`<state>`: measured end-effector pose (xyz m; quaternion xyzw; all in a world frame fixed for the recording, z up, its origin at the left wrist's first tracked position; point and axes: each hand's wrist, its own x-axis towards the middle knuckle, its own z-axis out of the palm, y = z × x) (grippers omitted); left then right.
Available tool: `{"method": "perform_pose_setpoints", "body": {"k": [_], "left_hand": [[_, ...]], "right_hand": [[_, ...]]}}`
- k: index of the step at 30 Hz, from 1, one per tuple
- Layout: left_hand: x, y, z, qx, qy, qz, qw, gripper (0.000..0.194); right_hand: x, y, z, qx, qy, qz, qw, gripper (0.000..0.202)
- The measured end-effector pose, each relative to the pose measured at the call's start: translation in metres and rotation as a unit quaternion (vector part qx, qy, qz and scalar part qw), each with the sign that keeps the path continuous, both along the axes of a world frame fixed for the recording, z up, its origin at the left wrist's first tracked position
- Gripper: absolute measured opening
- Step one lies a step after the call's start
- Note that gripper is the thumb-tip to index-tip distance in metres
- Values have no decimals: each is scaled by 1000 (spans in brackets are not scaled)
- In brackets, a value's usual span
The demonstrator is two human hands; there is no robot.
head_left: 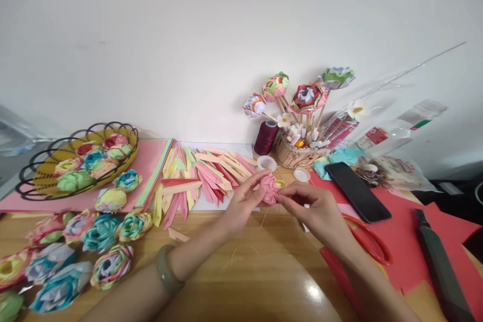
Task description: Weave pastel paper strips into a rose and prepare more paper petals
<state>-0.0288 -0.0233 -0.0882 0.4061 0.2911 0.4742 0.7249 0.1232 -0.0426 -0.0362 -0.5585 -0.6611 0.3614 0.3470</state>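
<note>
Between my two hands, above the middle of the wooden table, is a small pink paper flower [268, 190]. My left hand [247, 200] grips its left side between thumb and fingers. On the right side, the thumb and index finger of my right hand [307, 204] pinch the flower's edge. A bit of yellow shows just behind the flower. Folded paper strips [211, 173] in pink, red, yellow and peach lie in a pile behind my left hand. A small white cup [266, 163] stands just behind the flower.
Left: a yellow basket [45, 176] of paper flowers, with several more flowers [101, 232] on the table [226, 287]. Back: a maroon thread spool [265, 137] beside a holder [292, 155] of flowers on sticks. Right: a phone [358, 192], red-handled scissors [372, 241], red paper [403, 241], a dark green tool [441, 266].
</note>
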Motion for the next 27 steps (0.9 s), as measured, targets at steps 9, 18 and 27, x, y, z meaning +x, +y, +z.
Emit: {"method": "perform_pose_setpoints", "body": {"k": [9,18,27], "left_hand": [[-1,-1,-2,25,13,-7,1000,45],[-1,-2,1,38,54,20,998,46],[-1,-2,2,51,43,40,997,40]], "right_hand": [[3,-1,-3,77,22,-51,995,19],[1,-4,-4,131,-28,-46,990,14],[-3,-2,-10,191,-83,22,978,10]]}}
